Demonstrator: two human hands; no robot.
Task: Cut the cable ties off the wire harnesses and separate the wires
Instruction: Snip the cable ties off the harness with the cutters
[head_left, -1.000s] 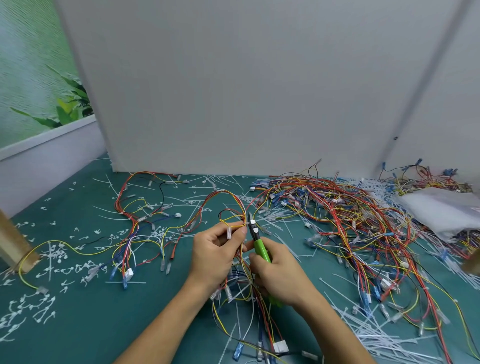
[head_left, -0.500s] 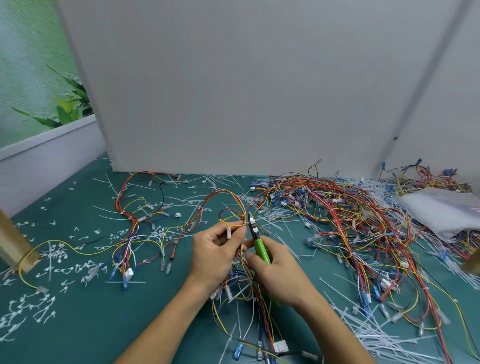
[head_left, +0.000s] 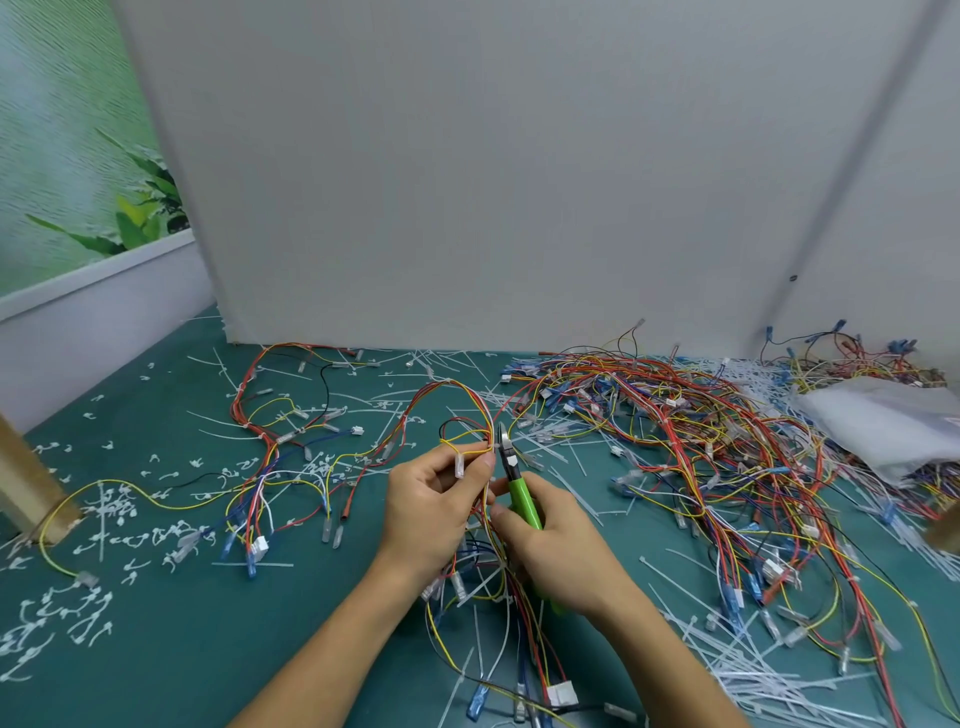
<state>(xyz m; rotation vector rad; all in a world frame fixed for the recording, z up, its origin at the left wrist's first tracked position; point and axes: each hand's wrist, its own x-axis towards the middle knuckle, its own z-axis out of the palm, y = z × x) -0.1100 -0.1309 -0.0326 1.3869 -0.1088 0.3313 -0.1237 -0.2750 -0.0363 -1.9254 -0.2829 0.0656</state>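
Half cutters (head_left: 521, 500) hid in R hand (head_left: 563, 553); L hand (head_left: 431, 512) pinches harness (head_left: 487, 421).

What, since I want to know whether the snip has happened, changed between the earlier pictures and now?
Nothing has visibly moved. The left hand pinches the wire bundle as before. The right hand grips the green cutters with their tips beside the bundle, just above the left fingers. Nothing was picked up or let go, and the loose wires and cut ties lie unchanged.
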